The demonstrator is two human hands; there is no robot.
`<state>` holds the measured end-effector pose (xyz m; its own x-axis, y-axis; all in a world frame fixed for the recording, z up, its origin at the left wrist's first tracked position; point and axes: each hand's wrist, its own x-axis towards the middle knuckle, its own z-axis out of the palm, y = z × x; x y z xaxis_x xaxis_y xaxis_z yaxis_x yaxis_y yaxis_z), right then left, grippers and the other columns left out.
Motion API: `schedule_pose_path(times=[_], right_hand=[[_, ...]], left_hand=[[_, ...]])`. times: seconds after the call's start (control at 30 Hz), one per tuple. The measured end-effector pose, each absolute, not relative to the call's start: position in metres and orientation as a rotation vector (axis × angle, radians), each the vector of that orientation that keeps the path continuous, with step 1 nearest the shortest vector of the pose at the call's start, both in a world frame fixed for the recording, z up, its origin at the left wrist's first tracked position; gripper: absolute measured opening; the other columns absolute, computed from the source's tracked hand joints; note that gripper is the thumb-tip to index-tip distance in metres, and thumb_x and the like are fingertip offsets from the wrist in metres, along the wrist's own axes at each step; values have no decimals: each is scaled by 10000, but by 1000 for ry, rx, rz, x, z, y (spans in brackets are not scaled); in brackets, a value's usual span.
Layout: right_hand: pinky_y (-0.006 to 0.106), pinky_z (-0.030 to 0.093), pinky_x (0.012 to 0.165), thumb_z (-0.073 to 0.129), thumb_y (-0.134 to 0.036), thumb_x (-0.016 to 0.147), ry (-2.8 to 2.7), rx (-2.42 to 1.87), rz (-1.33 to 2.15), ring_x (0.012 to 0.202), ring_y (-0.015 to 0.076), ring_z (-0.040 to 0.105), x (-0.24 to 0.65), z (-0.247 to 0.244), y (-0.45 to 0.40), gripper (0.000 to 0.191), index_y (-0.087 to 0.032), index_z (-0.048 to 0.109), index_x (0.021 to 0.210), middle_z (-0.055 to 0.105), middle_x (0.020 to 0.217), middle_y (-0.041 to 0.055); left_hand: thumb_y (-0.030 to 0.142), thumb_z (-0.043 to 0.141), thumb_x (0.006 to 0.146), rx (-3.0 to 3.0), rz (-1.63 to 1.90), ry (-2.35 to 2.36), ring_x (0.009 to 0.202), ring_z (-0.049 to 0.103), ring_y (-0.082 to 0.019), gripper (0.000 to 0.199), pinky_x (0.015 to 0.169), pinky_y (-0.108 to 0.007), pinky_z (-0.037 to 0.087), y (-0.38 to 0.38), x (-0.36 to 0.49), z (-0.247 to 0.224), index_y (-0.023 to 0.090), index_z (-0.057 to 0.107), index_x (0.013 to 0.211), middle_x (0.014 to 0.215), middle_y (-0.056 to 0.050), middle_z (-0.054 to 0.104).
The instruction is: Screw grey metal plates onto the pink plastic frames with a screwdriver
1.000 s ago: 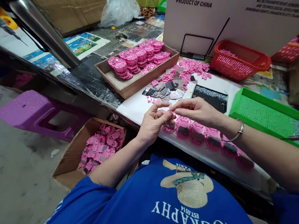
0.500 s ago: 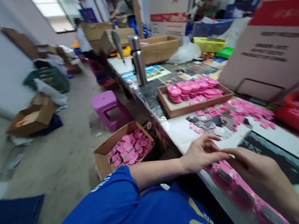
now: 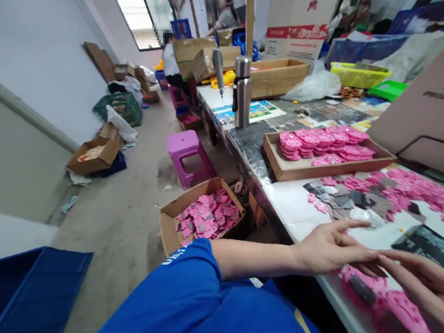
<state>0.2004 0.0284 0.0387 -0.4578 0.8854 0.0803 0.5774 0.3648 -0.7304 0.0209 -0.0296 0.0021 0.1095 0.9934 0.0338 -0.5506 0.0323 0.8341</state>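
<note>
My left hand (image 3: 332, 249) and my right hand (image 3: 423, 282) meet at the fingertips over the table's front edge. The left thumb and fingers are pressed together near the right fingertips, with one left finger stretched out. Anything pinched there is too small or too hidden to make out. Just below the hands runs a row of pink plastic pieces (image 3: 398, 305) with dark grey pads on them. Beyond my left hand lie loose grey pads (image 3: 341, 200) and scattered pink pieces (image 3: 418, 193) on white sheeting. A black printed sheet (image 3: 431, 247) lies behind my right hand.
A shallow cardboard tray (image 3: 293, 172) holds stacked pink pieces. A steel flask (image 3: 243, 94) and a hanging electric screwdriver (image 3: 218, 67) are farther back. Beside the table stand a cardboard box (image 3: 167, 233) of pink pieces and a purple stool (image 3: 185, 143). Two people are in the background.
The view has swung left, so the table and hands sit farther right and lower. My left fingers have straightened somewhat; the two hands still meet at the fingertips.
</note>
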Motion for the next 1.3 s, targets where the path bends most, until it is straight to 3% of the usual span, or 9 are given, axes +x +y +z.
schedule_pose_path(times=[0.07, 0.1, 0.17, 0.2, 0.3, 0.4, 0.63, 0.93, 1.3], right_hand=[[433, 513, 648, 647, -591, 715, -2116, -1354, 978, 746, 275, 683, 193, 56, 29, 194, -407, 686, 760, 723, 816, 68], [401, 470, 587, 643, -584, 737, -2137, -1402, 1002, 632, 231, 620, 191, 63, 32, 232, -357, 685, 763, 685, 733, 60], [339, 353, 497, 571, -597, 797, -2195, -1392, 1042, 496, 156, 447, 190, 70, 45, 358, -255, 676, 807, 584, 598, 35], [324, 348, 516, 562, -585, 804, -2293, -1348, 1042, 522, 143, 438, 191, 71, 54, 395, -208, 679, 827, 602, 638, 40], [294, 361, 597, 622, -558, 734, -2311, -1423, 1076, 628, 141, 482, 199, 65, 76, 406, -164, 699, 794, 633, 702, 36], [288, 382, 660, 581, -475, 768, -2480, -1376, 1076, 688, 151, 531, 199, 60, 85, 343, -157, 705, 792, 669, 735, 41], [254, 334, 601, 516, -292, 825, -2812, -1311, 1077, 587, 101, 453, 187, 59, 88, 237, -145, 692, 766, 587, 612, 0], [240, 359, 633, 544, -296, 854, -2963, -1193, 1100, 646, 109, 525, 178, 64, 97, 227, -148, 707, 798, 669, 695, 13], [254, 338, 587, 609, -218, 808, -3066, -1168, 1065, 563, 87, 471, 169, 65, 110, 149, -184, 705, 699, 618, 581, -30]], left_hand=[[666, 676, 782, 1050, 1368, 835, 712, 689, -185, 878, 734, -350, 554, -37, 24, 1, 133, 430, 1435, 880, -91, 710], [613, 591, 877, 1245, 1413, 945, 774, 695, -188, 694, 746, -333, 553, -42, 24, 0, 107, 522, 1347, 958, -130, 720], [465, 516, 969, 1818, 1349, 1072, 1002, 677, -220, 422, 914, -369, 524, -49, 22, -2, 107, 654, 1145, 1098, -156, 718], [415, 491, 989, 2096, 1282, 1088, 1069, 659, -234, 370, 955, -394, 505, -51, 20, -4, 115, 668, 1114, 1157, -158, 707], [397, 517, 983, 2581, 1127, 1213, 1116, 635, -271, 366, 941, -433, 493, -52, 16, -12, 104, 654, 1153, 1211, -158, 692], [372, 543, 972, 2740, 1043, 1264, 1104, 632, -269, 354, 933, -426, 480, -53, 17, -17, 89, 650, 1155, 1190, -149, 703], [379, 576, 955, 2754, 1042, 1277, 1109, 628, -262, 372, 986, -426, 442, -55, 17, -18, 84, 646, 1172, 1201, -134, 704], [380, 568, 962, 2697, 965, 1270, 1153, 624, -260, 355, 1014, -440, 426, -55, 15, -20, 126, 649, 1196, 1239, -125, 691], [373, 593, 954, 2733, 1039, 1244, 1132, 637, -260, 358, 1001, -418, 435, -54, 14, -22, 98, 647, 1176, 1225, -110, 701]])
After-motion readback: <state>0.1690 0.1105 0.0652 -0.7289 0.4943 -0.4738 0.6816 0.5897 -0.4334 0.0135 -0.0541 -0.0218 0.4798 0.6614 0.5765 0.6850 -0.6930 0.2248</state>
